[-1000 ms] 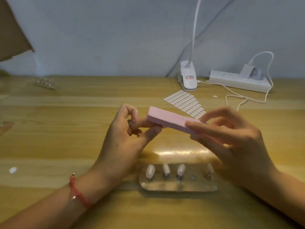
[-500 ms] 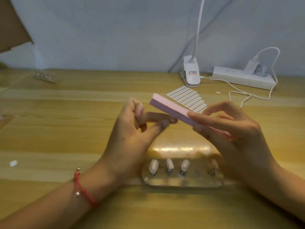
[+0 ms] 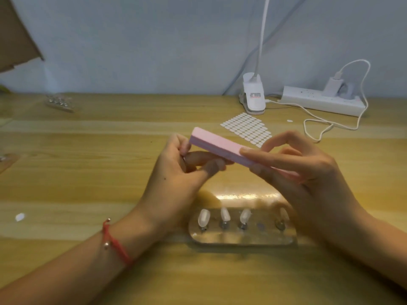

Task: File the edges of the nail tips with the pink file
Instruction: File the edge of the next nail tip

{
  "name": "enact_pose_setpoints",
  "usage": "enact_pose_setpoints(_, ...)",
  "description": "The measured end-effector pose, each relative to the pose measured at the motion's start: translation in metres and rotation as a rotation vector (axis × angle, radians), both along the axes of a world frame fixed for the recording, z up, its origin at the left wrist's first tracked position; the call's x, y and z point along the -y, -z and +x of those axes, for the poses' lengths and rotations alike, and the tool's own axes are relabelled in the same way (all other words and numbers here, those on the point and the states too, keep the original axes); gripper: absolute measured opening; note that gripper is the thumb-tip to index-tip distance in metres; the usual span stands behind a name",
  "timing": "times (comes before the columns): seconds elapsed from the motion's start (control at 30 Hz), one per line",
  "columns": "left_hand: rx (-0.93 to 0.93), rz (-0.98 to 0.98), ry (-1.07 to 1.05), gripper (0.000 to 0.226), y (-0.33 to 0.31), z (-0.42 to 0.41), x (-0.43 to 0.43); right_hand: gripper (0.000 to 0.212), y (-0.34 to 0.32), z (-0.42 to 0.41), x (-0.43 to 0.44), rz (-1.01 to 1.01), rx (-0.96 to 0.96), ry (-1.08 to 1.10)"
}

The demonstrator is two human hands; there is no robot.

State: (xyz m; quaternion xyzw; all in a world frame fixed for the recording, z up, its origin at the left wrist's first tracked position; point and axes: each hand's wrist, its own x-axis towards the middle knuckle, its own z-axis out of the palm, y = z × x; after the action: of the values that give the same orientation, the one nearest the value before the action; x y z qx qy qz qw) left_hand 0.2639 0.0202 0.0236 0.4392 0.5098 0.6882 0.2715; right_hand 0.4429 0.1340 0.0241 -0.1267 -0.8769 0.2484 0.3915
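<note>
Pinching one pink file (image 3: 220, 148) in right hand (image 3: 308, 175), raised over one stand (image 3: 242, 239) bearing four nail tips (image 3: 225, 214); curling left hand (image 3: 174, 175) under file's far end, contents too blurred to tell

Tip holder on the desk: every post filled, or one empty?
One empty. The holder carries three nail tips at left and one at right; the spot between them shows no tip.

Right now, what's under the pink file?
Beneath its far end curl fingers of the left hand; the nail tip they presumably pinch is covered. The right hand grips its near end.
</note>
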Motion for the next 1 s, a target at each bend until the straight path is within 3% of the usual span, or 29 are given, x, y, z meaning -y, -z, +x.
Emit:
enact_pose_setpoints(0.5,-0.028,-0.038,-0.05,0.045,-0.0008,-0.0039,0.0019,0.032,-0.0022,0.0016,-0.0006,0.001,0.044,0.021)
enact_pose_setpoints(0.67,-0.07,-0.037,-0.032,0.032,-0.0005,-0.002,0.0018,0.028,-0.0018,0.0005,-0.0011,-0.01,0.036,0.005)
enact_pose_setpoints(1.0,0.004,-0.021,-0.011,0.04,-0.0018,-0.0048,0.0025,0.031,-0.004,0.0017,-0.0031,-0.013,0.034,0.014)
